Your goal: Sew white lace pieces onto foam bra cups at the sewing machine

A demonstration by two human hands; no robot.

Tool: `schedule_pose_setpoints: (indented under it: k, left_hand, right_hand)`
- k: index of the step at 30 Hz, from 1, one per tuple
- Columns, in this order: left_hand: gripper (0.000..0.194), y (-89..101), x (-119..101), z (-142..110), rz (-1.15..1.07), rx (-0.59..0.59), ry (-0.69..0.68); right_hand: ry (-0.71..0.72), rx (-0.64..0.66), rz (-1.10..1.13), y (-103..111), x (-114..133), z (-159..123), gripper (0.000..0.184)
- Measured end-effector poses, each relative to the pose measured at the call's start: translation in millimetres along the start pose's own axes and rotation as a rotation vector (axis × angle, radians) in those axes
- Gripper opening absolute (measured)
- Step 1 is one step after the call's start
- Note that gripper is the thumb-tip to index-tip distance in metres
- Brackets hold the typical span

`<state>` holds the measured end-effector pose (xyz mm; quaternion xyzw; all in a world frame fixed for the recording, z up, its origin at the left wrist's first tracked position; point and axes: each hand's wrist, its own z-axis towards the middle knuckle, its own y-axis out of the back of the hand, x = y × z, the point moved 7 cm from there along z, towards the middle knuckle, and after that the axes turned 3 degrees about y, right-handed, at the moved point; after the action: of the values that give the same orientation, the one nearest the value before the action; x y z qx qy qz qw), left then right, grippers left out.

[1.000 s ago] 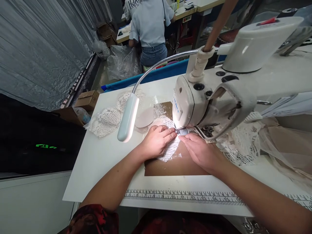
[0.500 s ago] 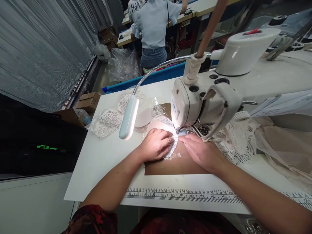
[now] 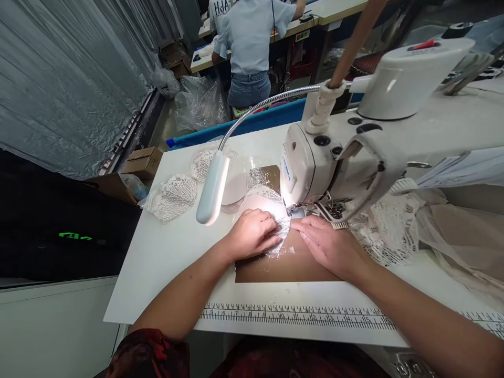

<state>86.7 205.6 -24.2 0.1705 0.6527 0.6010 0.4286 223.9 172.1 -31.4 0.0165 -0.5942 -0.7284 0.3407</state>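
Observation:
A white lace-covered cup (image 3: 263, 202), shaped like a bra cup, lies under the sewing machine's needle area (image 3: 290, 210). My left hand (image 3: 254, 235) rests over its near part, fingers curled and closed on the lace, with the thumb low on the edge. Opposite it, my right hand (image 3: 328, 244) lies flat with fingers stretched out, the fingertips at the cup's right edge by the presser foot. Both hands are over a brown plate (image 3: 287, 270) set on the white table. The exact stitch point is too small to make out.
Several lace cups (image 3: 173, 197) lie at the left. A lamp (image 3: 212, 189) on a bent metal neck hangs above the table. Lace fabric (image 3: 388, 226) is heaped right of the machine head (image 3: 307, 163). A ruler strip (image 3: 295, 316) runs along the front edge. A person (image 3: 250, 47) sits beyond.
The view has shifted slightly, so the machine appears a little further right. Both hands stay on or beside the lace cup, with the left fingers slightly changed in pose.

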Motion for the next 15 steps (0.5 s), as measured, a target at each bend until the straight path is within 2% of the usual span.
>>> schedule_pose_setpoints:
  k: [5,11,15]
  left_hand:
    - [0.028,-1.3,1.2,0.7,0.005,0.008,0.003]
    - [0.021,0.1,0.6,0.3,0.004,0.013,-0.004]
    - [0.023,2.2,1.0,-0.5,-0.011,-0.007,-0.001]
  right_hand:
    - [-0.001,-0.004,-0.013,-0.9,-0.6,-1.1,0.034]
    - [-0.001,-0.003,-0.036,-3.2,-0.9,-2.0,0.034]
    - [0.068,0.008,-0.071,-6.2,3.5,-2.0,0.039]
